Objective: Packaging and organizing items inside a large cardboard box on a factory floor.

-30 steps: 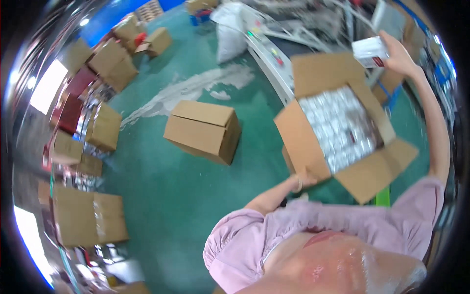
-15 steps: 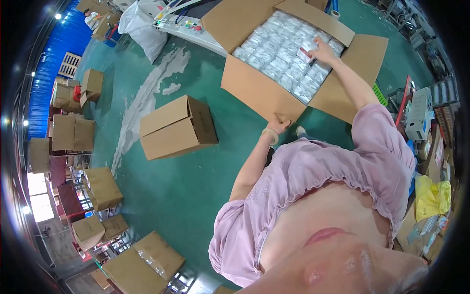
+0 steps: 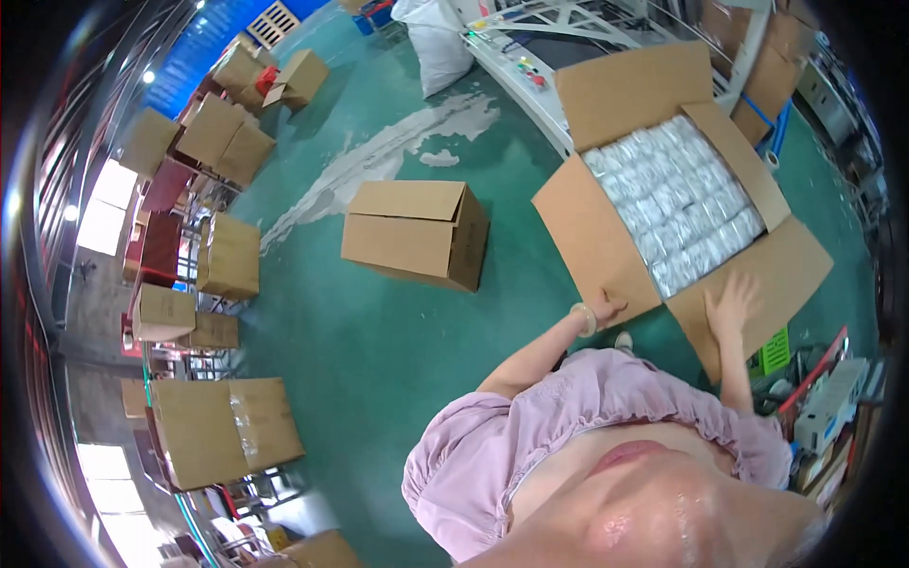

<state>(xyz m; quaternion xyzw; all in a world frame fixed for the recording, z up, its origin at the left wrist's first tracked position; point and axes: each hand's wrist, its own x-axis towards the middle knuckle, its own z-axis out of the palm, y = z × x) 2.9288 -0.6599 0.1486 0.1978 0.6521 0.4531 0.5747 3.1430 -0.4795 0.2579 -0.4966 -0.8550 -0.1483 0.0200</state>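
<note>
Head view looked down past my pink, gathered blouse point(image 3: 606, 398) onto a big open carton point(image 3: 606, 227) of plain brown corrugated cardboard that stood on the smooth green floor point(image 3: 379, 350) just in front of me, to my right. Its four flaps were folded outward, flat and stiff, with clean straight edges. Inside, the carton was packed to the brim with small packets point(image 3: 677, 204) wrapped in shiny, silvery-white film, laid in tight rows so that the crinkled wrapping caught the light.

My left hand point(image 3: 606, 308), a pale bangle on its wrist, pressed against the lower edge of the near left flap, fingers curled over that edge. My right hand point(image 3: 731, 301) lay open and flat, fingers spread, on the near right flap point(image 3: 767, 275), clasping nothing.

A smaller closed cardboard box point(image 3: 417, 232), squat and rectangular, sat on the floor well apart to the left of the open carton. Farther left, more brown boxes point(image 3: 227, 256) were stacked along the edge of the room, one low box point(image 3: 222, 426) sealed with clear glossy tape. A white sack point(image 3: 437, 43) slumped near the top, beside a pale metal frame point(image 3: 549, 28). A whitish, powdery smear point(image 3: 379, 161) streaked the floor between the sack and the closed box.
</note>
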